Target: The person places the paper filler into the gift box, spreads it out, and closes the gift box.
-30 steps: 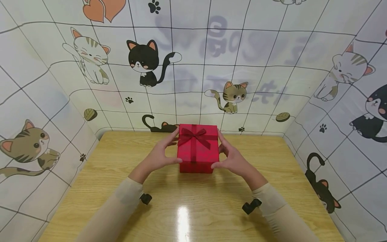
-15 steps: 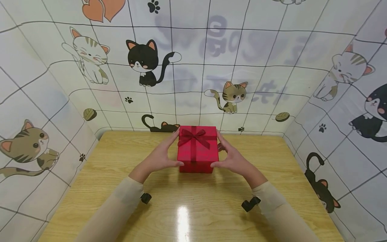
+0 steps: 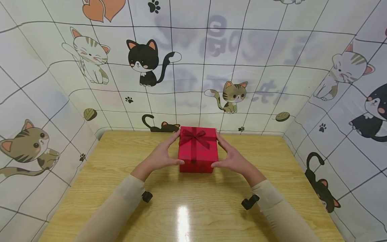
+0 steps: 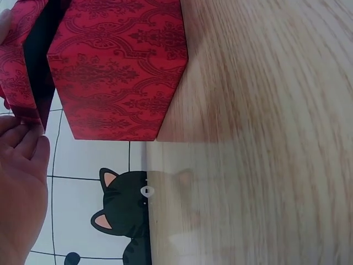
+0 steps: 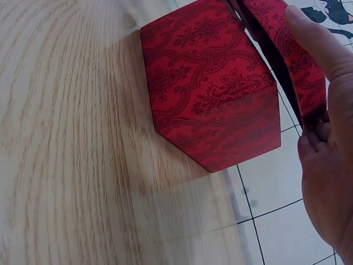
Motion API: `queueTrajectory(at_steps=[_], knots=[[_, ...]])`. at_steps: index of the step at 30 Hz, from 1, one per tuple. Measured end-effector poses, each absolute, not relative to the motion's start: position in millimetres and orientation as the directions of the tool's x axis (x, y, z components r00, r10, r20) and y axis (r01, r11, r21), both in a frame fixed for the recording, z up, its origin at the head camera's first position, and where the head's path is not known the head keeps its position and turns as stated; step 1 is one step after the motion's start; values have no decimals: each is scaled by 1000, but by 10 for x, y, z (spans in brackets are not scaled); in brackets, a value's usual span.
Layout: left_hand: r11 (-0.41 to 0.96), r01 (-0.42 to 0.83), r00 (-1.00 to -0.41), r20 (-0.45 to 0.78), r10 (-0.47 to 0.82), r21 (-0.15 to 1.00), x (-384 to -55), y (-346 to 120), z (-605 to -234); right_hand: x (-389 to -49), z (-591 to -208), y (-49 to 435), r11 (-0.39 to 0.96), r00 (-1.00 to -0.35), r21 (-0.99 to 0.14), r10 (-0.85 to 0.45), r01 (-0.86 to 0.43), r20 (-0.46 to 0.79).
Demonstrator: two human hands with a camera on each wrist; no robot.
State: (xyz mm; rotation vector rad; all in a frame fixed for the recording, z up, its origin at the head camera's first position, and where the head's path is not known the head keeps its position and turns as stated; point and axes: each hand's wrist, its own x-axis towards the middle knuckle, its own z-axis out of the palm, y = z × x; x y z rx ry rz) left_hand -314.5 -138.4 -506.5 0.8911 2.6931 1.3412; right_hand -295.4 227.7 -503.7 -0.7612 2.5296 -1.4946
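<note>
A red gift box stands on the table, its patterned base [image 4: 118,77] on the wood. Above it the red lid [image 3: 202,153], with a dark red ribbon bow [image 3: 194,135], is raised and tilted; a dark gap shows between lid and base in both wrist views. My left hand [image 3: 158,155] holds the lid's left side, thumb at the front corner and fingertips beneath the rim. My right hand [image 3: 234,157] holds the right side the same way, its thumb [image 5: 309,27] on the lid's side wall. The box's inside is hidden from the head view.
The light wooden table [image 3: 121,151] reaches back to a white grid-lined wall cloth [image 3: 187,77] printed with cartoon cats. Similar cloth covers both sides. A small black device [image 3: 147,196] sits at the left wrist, another black device [image 3: 250,202] at the right.
Both hands have brought the lid slightly down and toward me over the base. The fingers keep their hold at its sides, and the base has stayed in place.
</note>
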Motion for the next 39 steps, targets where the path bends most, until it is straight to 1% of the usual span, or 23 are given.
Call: queueTrajectory(at_steps=[6,12,25,32,39], knots=[[465,469,-845,228,484,751,-3192,-1378,-5097,-2992,-5062,2302,425,-883,-843,-453,-331,119],[454,434,-853,192,486,778,-3218,-1375,-5101,-3030,-5088,2305,429,-889,-850,-448,-307,94],[377,414,-834,180,521,828,-3307,-1387,-5226,-3092,-5141,2315,451,-881,-842,-470,-294,56],[379,393,-839,159,520,837,-3328,-1403,-5270,-3128,-5157,2307,450,-882,-851,-471,-269,30],[419,326,-859,80,506,848,-3324,-1398,-5322,-3125,-5233,2314,463,-882,-847,-470,-261,15]])
